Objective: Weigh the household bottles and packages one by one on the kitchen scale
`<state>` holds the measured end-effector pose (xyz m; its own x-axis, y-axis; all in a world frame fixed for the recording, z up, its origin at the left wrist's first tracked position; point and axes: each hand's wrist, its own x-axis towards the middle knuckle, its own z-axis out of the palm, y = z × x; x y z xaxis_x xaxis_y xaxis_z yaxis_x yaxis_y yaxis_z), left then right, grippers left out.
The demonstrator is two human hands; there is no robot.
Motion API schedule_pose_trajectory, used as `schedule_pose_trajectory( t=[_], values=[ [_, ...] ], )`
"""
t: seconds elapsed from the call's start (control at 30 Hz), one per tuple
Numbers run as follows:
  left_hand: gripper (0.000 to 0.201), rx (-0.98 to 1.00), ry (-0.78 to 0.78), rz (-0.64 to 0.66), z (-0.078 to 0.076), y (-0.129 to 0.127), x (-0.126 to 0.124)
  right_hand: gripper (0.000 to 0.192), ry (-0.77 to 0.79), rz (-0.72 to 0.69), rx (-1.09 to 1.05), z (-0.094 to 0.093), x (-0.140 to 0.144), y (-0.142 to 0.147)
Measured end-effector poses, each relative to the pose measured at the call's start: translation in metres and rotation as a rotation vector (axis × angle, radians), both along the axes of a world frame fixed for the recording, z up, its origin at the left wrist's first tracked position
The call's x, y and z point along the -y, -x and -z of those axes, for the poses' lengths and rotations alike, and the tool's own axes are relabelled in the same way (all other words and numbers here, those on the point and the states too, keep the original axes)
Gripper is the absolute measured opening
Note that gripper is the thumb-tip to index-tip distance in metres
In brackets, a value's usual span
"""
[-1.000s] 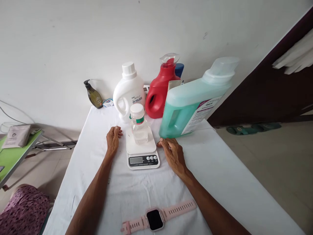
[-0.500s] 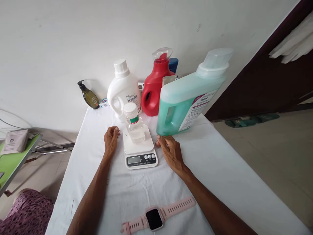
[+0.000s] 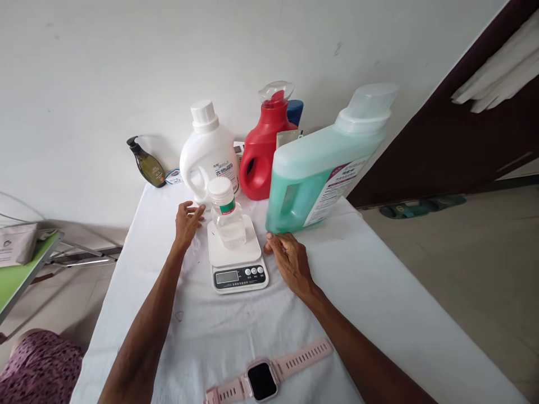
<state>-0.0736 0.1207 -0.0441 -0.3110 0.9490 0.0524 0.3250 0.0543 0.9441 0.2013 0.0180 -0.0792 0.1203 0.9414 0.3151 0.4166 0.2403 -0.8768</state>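
White cloth covers the long table (image 3: 379,314), and the scene reads across it from the left; a green-topped folding table (image 3: 21,269) stands off the near-left corner, well apart from the work; at the back, against the wall, a dark olive pump bottle (image 3: 145,163) leans beside a white plastic detergent jug (image 3: 208,157) with a screw cap. The left hand (image 3: 185,219) lies just left of the small white digital kitchen scale (image 3: 236,258); half a second ago its fingers were curled loosely on the cloth, and now they are spread open and reach forward, tips near the foot of the white jug and beside the scale's platform, gripping nothing. On the platform stands a small clear plastic bottle (image 3: 227,216) with a white cap and green label, upright and touched by neither hand; this is the thing both hands flank, and it sits where it sat a second ago. Behind it rise a red detergent jug (image 3: 263,148) with a clear spout cap and, to its right, a large translucent jug of green liquid (image 3: 320,174). The right hand (image 3: 290,258) rests palm down just right of the scale, fingers loosely bent and empty, their tips at the green jug's base; it has barely shifted. Judging from this, only the left hand has begun to move. Near the front edge lies a pink-strapped smartwatch (image 3: 263,379), face up.
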Motion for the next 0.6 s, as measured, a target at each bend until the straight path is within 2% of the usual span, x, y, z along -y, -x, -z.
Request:
schedule_pose_trajectory(
  t=[0.1,0.23,0.47,0.6],
  values=[
    [0.073,-0.133,0.052,-0.024,-0.007,-0.003,-0.019,0.055,0.003,-0.001,0.006,0.001,0.0,0.0],
    [0.061,-0.332,0.041,-0.038,-0.01,-0.006,-0.026,0.054,0.003,-0.005,0.01,0.0,0.001,-0.001],
    [0.054,-0.309,0.038,-0.062,-0.01,-0.007,-0.016,0.053,0.008,-0.033,0.016,-0.002,0.002,0.0],
    [0.038,-0.352,-0.001,-0.017,-0.013,-0.009,-0.017,0.053,0.009,-0.033,0.015,-0.002,0.002,0.0]
  ],
)
